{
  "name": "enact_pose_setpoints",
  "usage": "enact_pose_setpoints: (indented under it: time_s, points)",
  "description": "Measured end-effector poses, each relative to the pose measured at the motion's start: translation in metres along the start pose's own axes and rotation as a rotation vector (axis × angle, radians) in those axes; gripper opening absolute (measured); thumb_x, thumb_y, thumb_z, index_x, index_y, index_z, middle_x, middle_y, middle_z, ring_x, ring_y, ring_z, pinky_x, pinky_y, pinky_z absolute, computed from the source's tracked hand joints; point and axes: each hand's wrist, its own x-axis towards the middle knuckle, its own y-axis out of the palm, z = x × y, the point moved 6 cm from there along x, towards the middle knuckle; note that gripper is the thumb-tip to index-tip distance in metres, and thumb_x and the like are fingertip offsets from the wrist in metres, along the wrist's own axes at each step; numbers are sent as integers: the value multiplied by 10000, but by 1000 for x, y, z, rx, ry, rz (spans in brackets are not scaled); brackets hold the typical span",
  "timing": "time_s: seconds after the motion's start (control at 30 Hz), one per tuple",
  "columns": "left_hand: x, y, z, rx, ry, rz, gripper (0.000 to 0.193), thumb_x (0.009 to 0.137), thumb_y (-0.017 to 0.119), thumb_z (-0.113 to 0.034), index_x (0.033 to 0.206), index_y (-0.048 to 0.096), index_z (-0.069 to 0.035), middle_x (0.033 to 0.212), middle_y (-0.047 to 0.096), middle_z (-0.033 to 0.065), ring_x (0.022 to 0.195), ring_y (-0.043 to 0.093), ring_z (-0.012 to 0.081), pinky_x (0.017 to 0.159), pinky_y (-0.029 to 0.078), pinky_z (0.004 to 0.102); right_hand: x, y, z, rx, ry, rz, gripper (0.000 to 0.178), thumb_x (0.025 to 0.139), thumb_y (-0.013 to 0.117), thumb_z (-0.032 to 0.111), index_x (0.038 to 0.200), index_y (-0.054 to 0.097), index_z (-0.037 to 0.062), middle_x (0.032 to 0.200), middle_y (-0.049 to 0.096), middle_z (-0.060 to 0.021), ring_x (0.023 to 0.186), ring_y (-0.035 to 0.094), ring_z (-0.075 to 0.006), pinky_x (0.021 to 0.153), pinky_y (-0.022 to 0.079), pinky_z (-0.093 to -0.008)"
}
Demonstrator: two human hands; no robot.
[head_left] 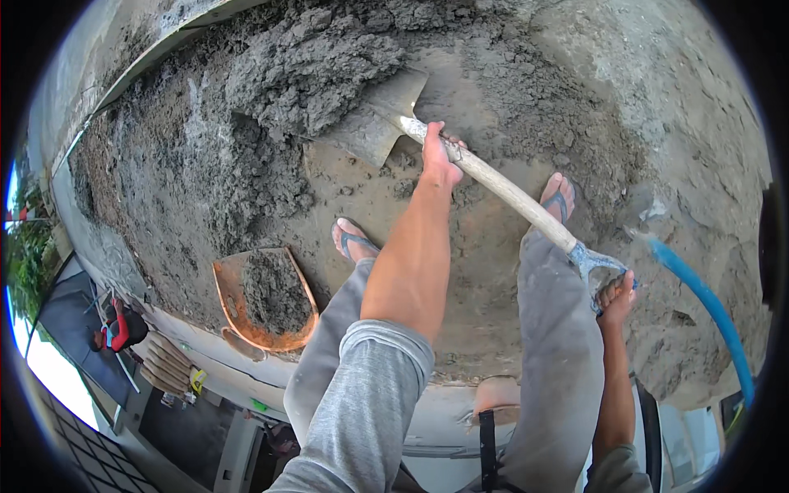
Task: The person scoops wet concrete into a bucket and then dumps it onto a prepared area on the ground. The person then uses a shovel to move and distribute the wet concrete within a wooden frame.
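A shovel (514,195) with a pale wooden shaft lies slantwise in front of me. My left hand (441,154) is wrapped round the shaft just above the metal blade. At the other end, my right hand (618,297) grips the blue-grey D-shaped handle. The flat blade (370,123) is against the heap of wet grey mortar (316,70), and its far edge is hidden by the mix. To the left of my feet, an orange bucket-like container (310,324) lies with a lump of mortar inside.
My sandalled feet stand on the mortar-smeared floor. A blue hose (707,300) curves along the right. A raised edge (123,82) borders the far left. Beyond the near edge are another orange container (498,394), stacked sacks (168,366) and a person in red (122,329).
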Motion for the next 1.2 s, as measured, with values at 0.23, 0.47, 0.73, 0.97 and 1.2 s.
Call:
enact_pose_setpoints:
  time_s: [0.23, 0.47, 0.73, 0.97, 1.2]
  points:
    - [-95, -61, -16, -69, 39, 4, 251, 778, 596, -267, 659, 399, -167, 560, 405, -10, 502, 422, 130, 493, 417, 266, -79, -18, 47, -80, 1, 36, 443, 903, 532, 435, 621, 330, 158, 437, 278, 43, 322, 276, -70, 317, 235, -241]
    - [-214, -87, -80, -452, 39, 180, 231, 796, 606, -243, 687, 413, -181, 571, 379, -40, 489, 409, 95, 479, 397, 257, -157, 27, 144, -227, -258, 337, 410, 923, 503, 416, 678, 371, 116, 454, 307, 26, 343, 283, -75, 335, 223, -229]
    - [-350, -173, -207, -978, 280, 764, 208, 824, 586, -252, 681, 460, -168, 530, 336, -88, 463, 373, 25, 488, 372, 204, -326, 144, 177, -450, -1081, 921, 567, 782, 646, 540, 608, 376, 74, 481, 369, 2, 394, 385, -116, 402, 328, -269]
    - [-330, -407, -207, -519, 431, -219, 214, 819, 645, -220, 834, 456, -122, 632, 430, -21, 503, 443, 87, 435, 405, 232, -428, 214, -26, -1331, -1435, 2043, 105, 657, 594, 178, 614, 502, 149, 598, 491, 9, 621, 525, -163, 648, 398, -294]
    - [-380, -384, -237, -453, 515, -281, 200, 824, 621, -181, 840, 430, -123, 622, 409, -29, 501, 412, 63, 439, 390, 227, -447, 214, -20, -1380, -1451, 1976, 113, 647, 601, 194, 603, 507, 150, 604, 509, 11, 621, 527, -156, 648, 398, -296]
